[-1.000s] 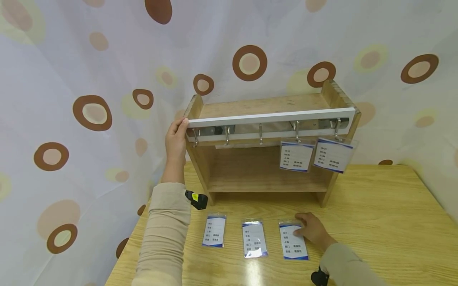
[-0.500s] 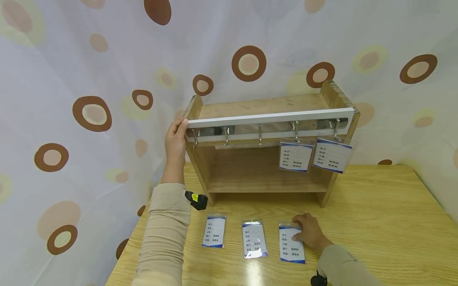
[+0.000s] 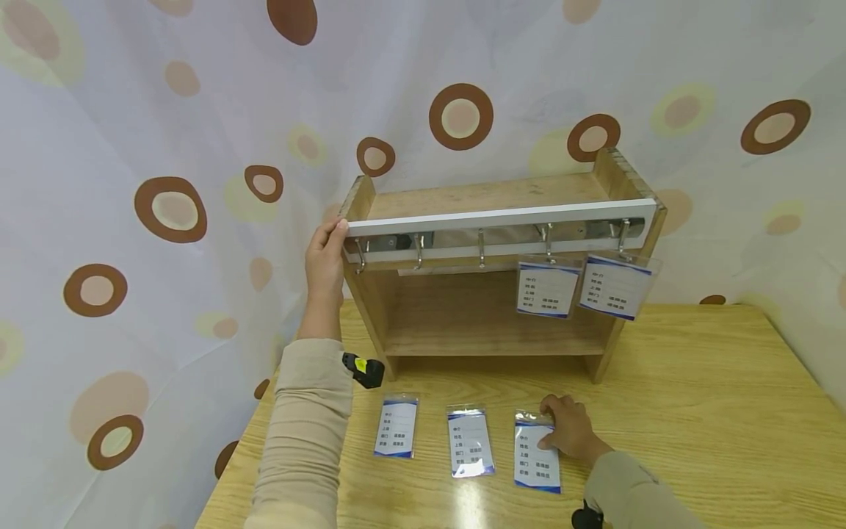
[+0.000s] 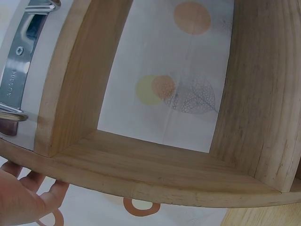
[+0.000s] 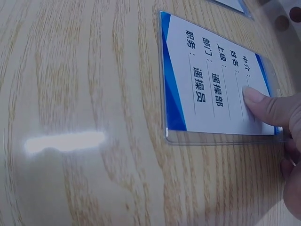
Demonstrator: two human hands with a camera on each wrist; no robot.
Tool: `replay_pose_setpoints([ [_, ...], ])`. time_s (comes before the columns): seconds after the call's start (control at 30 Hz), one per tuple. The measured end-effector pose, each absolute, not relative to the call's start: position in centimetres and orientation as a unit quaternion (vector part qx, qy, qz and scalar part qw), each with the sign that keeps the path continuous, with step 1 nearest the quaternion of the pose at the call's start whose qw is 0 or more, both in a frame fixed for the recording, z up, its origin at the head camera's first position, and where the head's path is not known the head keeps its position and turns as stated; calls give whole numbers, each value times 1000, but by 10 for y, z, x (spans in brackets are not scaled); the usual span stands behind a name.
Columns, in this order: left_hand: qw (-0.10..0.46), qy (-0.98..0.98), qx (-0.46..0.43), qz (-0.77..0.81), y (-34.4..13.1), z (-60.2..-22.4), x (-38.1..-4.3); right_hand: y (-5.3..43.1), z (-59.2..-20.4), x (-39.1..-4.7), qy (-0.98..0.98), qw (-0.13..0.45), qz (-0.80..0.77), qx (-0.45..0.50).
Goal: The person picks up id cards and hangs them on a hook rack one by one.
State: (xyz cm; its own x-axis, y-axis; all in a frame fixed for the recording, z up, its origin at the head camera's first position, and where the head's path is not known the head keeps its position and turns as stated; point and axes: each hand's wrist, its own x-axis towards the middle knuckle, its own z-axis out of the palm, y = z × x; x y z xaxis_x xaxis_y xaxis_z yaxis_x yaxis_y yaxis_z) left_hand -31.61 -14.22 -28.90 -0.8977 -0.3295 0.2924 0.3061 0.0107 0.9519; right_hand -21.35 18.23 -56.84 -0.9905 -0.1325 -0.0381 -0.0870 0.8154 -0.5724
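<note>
My left hand [image 3: 325, 261] grips the upper left corner of a small wooden shelf [image 3: 496, 323], its fingertips on the outer side board in the left wrist view. Down on the table, my right hand [image 3: 573, 430] holds the rightmost clear-sleeved name badge [image 5: 211, 89] by its upper right part. The thumb lies on the printed face; the other fingers are curled at the edge and partly hidden. To its left lie a middle badge [image 3: 470, 443] and a left badge [image 3: 396, 427]. Two more badges hang from the shelf's hook rail [image 3: 456, 239]: one [image 3: 548, 290] beside another [image 3: 616, 288] at the right end.
Three metal hooks on the rail's left and middle, such as the middle hook [image 3: 481, 248], carry no badge. The shelf stands toward the back of the wooden table [image 3: 714, 397]. A patterned curtain [image 3: 198, 294] hangs behind and along the left.
My right hand has shifted slightly left, and the badge under its thumb has turned a little and slid toward me. The left hand and shelf stay put.
</note>
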Motion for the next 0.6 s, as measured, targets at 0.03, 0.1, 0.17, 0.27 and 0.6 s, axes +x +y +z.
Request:
replay_pose_setpoints([
  [0.03,226,-674,8,-703,-142,-289,-316,183,-568,-214,952,39,-298,-59],
  [0.1,227,-671,5,-705,-142,-289,-316,183,-568,-214,951,38,-301,-60],
  [0.17,226,-672,3,-705,-141,-289,-316,185,-568,-213,949,40,-308,-61],
  [0.27,225,-672,3,-705,-141,-289,-316,189,-566,-212,939,45,-336,-62],
  [0.6,227,-674,8,-703,-141,-288,-315,198,-558,-211,919,20,-388,-71],
])
